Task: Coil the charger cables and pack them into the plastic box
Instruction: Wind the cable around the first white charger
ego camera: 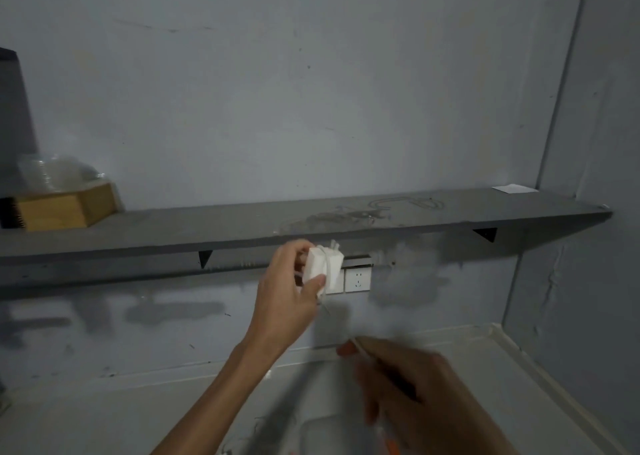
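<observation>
no writing is legible. left hand (291, 291) fingers grip a white charger brick (323, 267) by the wall socket (358, 279); blurred right hand (412, 382) pinches its cable (363, 350).

Left hand (289, 288) gripping white charger (323, 267) by wall socket (357, 279), blurred right hand (415, 385) holding cable (363, 350)

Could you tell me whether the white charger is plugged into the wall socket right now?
No, the left hand holds the white charger in the air in front of the wall socket.

The right hand (408, 382) is motion-blurred, and the cable (362, 349) it pinches barely shows.
</observation>
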The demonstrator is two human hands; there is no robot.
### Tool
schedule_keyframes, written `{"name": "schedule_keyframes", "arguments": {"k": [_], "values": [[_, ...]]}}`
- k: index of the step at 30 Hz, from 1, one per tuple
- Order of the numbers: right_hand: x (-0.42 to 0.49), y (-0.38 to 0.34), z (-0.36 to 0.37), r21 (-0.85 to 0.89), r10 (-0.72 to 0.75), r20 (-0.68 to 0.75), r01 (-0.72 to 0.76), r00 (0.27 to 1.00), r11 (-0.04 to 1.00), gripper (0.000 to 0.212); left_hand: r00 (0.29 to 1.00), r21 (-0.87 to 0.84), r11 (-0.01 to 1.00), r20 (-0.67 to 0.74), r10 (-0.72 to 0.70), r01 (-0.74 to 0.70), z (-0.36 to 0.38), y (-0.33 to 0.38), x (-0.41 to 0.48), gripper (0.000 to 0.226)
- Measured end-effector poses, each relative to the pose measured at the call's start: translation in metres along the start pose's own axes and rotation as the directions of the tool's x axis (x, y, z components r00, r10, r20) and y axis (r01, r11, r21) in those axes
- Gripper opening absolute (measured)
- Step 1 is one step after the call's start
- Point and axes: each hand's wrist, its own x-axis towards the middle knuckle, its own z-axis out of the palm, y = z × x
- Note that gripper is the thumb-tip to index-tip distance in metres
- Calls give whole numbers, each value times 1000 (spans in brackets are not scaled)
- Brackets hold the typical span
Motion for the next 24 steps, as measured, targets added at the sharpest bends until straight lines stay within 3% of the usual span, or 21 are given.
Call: {"name": "schedule_keyframes", "arguments": {"k": [2,4,7,9,12,14,15,17,19,22,24], "values": [[9,-7,-21,-267,-168,-85,140,982,953,12,992,72,992,75,101,-107,1,5,-16,27],[24,-10,-43,-483,-350,-183,226,919,846,18,983,41,987,109,147,-152,-3,17,-32,21],[50,-4,-69,-553,-485,-309,260,818,791,16,971,-41,981,142,194,-190,-10,35,-52,20],[64,2,-79,-437,-450,-340,285,826,853,14,957,-106,969,163,238,-223,-17,49,-62,39],[77,20,-73,-53,-296,-240,292,925,955,13,946,-231,943,164,281,-240,-26,66,-65,46],[78,35,-52,85,-215,-158,231,964,969,6,954,-318,928,159,252,-192,-29,73,-60,44],[76,41,-39,151,-155,-150,178,976,972,12,965,-404,907,167,202,-120,-29,73,-57,43],[69,49,-14,259,-17,-171,62,985,964,29,976,-636,764,213,41,107,-25,72,-49,39],[55,48,8,385,92,-150,-27,984,922,35,971,-734,642,228,-78,224,-17,65,-39,35],[30,40,36,577,165,-38,-113,986,809,26,975,-731,648,117,-191,214,-9,50,-21,32],[13,37,46,584,190,44,-180,981,791,21,971,-707,680,40,-237,195,-4,38,-10,32]]}}
